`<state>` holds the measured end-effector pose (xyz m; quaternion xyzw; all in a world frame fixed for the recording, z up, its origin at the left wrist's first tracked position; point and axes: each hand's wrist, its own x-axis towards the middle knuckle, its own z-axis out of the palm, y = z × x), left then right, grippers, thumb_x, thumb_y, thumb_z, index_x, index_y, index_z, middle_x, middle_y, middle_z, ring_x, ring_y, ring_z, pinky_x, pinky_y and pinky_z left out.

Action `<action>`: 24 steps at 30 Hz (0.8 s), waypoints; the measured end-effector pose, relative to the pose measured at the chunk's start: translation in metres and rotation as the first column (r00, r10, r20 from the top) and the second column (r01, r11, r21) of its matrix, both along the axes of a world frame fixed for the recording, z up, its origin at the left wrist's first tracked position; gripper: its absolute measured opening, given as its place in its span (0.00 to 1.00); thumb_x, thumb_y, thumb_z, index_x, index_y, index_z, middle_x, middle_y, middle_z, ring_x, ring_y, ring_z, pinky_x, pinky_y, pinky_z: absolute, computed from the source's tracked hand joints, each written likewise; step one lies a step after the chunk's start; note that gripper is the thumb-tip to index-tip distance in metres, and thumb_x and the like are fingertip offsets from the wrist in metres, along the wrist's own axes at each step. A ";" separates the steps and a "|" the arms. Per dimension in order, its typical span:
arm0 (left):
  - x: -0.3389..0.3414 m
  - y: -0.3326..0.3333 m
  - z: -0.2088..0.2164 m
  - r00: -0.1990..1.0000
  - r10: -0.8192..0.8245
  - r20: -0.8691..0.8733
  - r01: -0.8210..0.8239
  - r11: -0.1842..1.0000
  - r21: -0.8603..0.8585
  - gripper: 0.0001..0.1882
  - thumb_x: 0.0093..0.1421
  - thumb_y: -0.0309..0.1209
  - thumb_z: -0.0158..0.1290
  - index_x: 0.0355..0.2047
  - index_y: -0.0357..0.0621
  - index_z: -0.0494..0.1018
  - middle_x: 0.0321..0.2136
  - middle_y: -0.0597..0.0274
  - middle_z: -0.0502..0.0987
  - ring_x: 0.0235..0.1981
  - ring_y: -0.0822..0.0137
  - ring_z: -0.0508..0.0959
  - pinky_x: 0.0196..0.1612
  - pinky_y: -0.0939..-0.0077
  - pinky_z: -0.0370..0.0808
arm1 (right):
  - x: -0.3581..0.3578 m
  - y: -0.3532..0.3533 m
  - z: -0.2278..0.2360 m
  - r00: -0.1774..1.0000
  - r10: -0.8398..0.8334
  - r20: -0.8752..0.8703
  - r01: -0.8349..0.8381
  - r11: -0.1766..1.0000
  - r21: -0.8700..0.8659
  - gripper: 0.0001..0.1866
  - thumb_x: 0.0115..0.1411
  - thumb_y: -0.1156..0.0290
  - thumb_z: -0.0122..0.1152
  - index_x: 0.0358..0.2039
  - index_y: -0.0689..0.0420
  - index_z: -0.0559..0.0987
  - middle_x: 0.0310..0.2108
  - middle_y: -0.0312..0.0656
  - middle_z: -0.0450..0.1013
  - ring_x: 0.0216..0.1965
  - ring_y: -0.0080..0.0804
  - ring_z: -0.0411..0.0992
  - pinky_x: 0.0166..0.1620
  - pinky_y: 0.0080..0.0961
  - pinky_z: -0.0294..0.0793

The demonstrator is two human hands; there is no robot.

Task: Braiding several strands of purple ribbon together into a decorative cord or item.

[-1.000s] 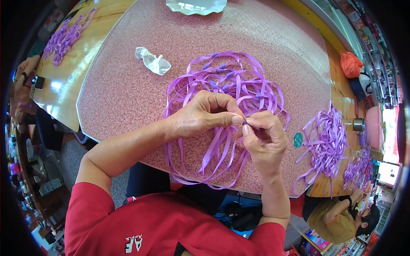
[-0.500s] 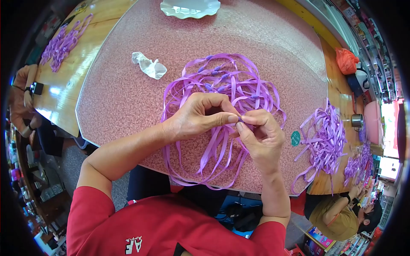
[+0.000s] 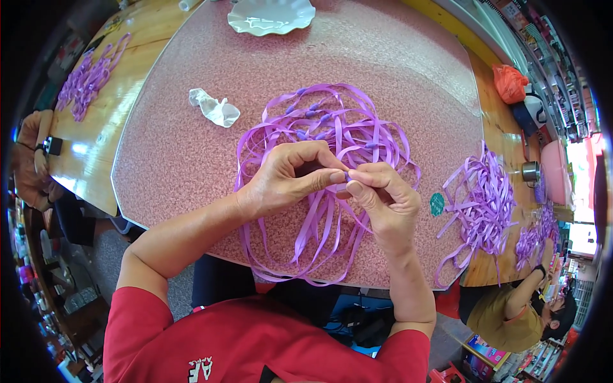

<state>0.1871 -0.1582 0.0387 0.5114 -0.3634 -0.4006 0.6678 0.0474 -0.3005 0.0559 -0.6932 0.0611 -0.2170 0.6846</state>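
My left hand [image 3: 281, 182] and my right hand [image 3: 393, 204] meet over a heap of purple ribbon loops [image 3: 377, 131] on the pink speckled table. Thumb and forefinger of each hand pinch a small purple fitting [image 3: 347, 176] between them. It looks like the purple fittings [image 3: 324, 119] on the ribbons in the heap, though fingertips cover most of it. Ribbon hangs down below my hands toward the near table edge.
A crumpled clear plastic piece [image 3: 216, 110] lies left of the heap, a white scalloped plate [image 3: 271, 18] at the far side. More purple ribbons [image 3: 482, 204] are piled at right, and others [image 3: 86, 83] at far left. People sit at both sides.
Both hands keep pinching the small purple fitting, with only slight finger movement. The whole view has shifted a little. At right, the other person's arm has moved.
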 end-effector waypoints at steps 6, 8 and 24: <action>-0.003 0.000 -0.004 0.999 0.048 0.022 -0.046 0.996 -0.079 0.06 0.62 0.28 0.56 0.36 0.37 0.76 0.31 0.68 0.76 0.34 0.80 0.75 0.35 0.85 0.73 | 0.001 0.006 0.004 0.999 -0.034 -0.020 0.035 0.998 0.043 0.07 0.58 0.83 0.61 0.38 0.65 0.77 0.38 0.43 0.72 0.36 0.33 0.77 0.39 0.24 0.80; -0.003 0.000 -0.004 0.996 0.065 0.056 -0.058 0.991 -0.120 0.06 0.62 0.27 0.56 0.37 0.36 0.76 0.31 0.67 0.76 0.35 0.79 0.76 0.36 0.84 0.73 | 0.001 0.008 0.005 0.999 -0.042 -0.032 0.043 0.998 0.047 0.08 0.58 0.82 0.61 0.38 0.65 0.77 0.38 0.43 0.73 0.35 0.32 0.77 0.39 0.23 0.80; -0.004 0.001 -0.002 0.992 0.085 0.092 -0.072 0.988 -0.133 0.06 0.61 0.24 0.56 0.38 0.35 0.76 0.33 0.64 0.76 0.36 0.78 0.76 0.38 0.83 0.74 | -0.002 0.009 0.004 0.993 -0.084 -0.079 0.091 0.992 0.086 0.08 0.57 0.82 0.62 0.38 0.65 0.78 0.34 0.41 0.76 0.31 0.21 0.75 0.34 0.14 0.77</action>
